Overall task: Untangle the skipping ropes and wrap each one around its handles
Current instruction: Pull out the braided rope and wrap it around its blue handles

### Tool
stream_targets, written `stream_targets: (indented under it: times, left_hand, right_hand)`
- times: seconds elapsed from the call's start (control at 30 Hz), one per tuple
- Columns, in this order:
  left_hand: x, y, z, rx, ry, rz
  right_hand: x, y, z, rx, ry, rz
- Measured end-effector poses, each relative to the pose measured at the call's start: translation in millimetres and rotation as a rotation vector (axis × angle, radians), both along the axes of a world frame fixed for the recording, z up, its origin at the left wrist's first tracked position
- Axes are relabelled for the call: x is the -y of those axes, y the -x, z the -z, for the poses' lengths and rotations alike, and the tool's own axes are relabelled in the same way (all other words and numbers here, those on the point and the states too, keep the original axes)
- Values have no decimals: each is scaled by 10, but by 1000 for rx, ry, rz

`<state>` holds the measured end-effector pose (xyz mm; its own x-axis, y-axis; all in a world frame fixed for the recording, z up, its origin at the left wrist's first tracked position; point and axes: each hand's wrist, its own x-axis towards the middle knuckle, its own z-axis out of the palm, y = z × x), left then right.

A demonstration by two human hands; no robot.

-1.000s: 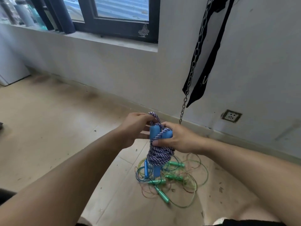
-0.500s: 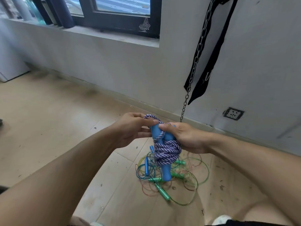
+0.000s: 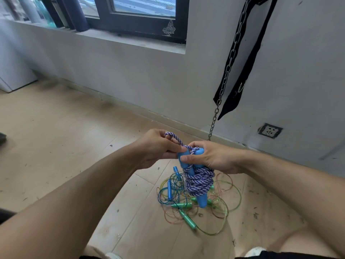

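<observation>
From the head view, the right hand (image 3: 212, 157) grips the pair of blue handles (image 3: 188, 159), held upright above the floor (image 3: 56, 128), with the purple braided rope (image 3: 198, 181) coiled thick around them. The left hand (image 3: 158, 146) pinches a loose loop of that rope just beside the handle tops. Below lies a tangle of thin ropes (image 3: 220, 200) with green handles (image 3: 187, 219)

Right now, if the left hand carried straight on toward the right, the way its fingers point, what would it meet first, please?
Probably the blue handles, which the right hand grips just beyond the left hand, itself pinching the braided rope; depth looks similar.
</observation>
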<state>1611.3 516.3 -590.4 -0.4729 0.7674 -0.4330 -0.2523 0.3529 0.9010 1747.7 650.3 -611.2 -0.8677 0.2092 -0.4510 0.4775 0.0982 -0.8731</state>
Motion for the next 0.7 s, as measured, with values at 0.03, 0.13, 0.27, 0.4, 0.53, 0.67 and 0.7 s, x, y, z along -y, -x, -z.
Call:
stream_targets:
  times: [0.03, 0.13, 0.27, 0.4, 0.53, 0.67, 0.7]
  left_hand:
    - [-5, -27, -11, -9, -29, -34]
    - [-18, -20, -20, -7, -55, -72]
    - [77, -35, 22, -284, 256, 355]
    - [83, -179, 157, -325, 235, 508]
    - [52, -325, 266, -258, 22, 365]
    - [57, -457, 307, -219, -89, 312]
    - [56, -473, 308, -200, -103, 306]
  right_hand:
    - [-10, -1, -6, -17, 11, 0]
    - [-44, 12, -40, -120, 43, 103]
    - [-107, 57, -93, -254, 61, 342]
    - [-65, 86, -80, -257, 34, 406]
    - [-15, 92, -121, -300, -14, 383]
    - [-25, 38, -106, -295, -124, 351]
    - [-21, 22, -92, -288, -164, 356]
